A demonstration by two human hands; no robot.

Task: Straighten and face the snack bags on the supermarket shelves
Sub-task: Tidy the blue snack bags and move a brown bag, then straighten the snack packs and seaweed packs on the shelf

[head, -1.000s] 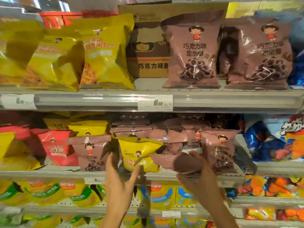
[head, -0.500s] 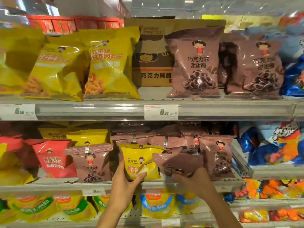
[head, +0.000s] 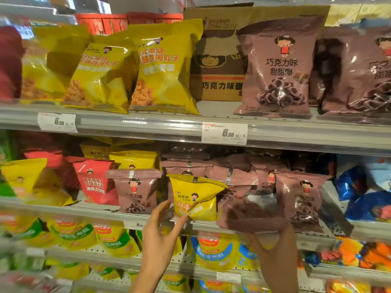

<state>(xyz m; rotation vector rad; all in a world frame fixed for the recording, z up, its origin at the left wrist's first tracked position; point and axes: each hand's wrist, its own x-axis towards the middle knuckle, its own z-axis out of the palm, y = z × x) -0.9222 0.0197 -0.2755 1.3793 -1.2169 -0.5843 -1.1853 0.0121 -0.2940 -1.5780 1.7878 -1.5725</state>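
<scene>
Left hand: the left hand reaches up to the middle shelf, fingers straight and spread, thumb tip touching the lower left corner of the yellow bag; it grips nothing
Right hand: the right hand is blurred, raised at the shelf lip just right of the yellow bag, with a brown bag against its fingers; I cannot tell whether they curl round it
Yellow bag: upright at the front edge, face out, top crumpled, between two brown rows
Top shelf count: three yellow bags leaning at left, two brown bags upright at right, the far one cut by the frame edge
Middle shelf count: one red bag, one small brown bag left of the hand, one more upright brown bag at right; those stacked behind are too jumbled to count
Around: a carton behind the top row, two price tags on the upper rail, blue bags far right, yellow-green bags on the shelf below
</scene>
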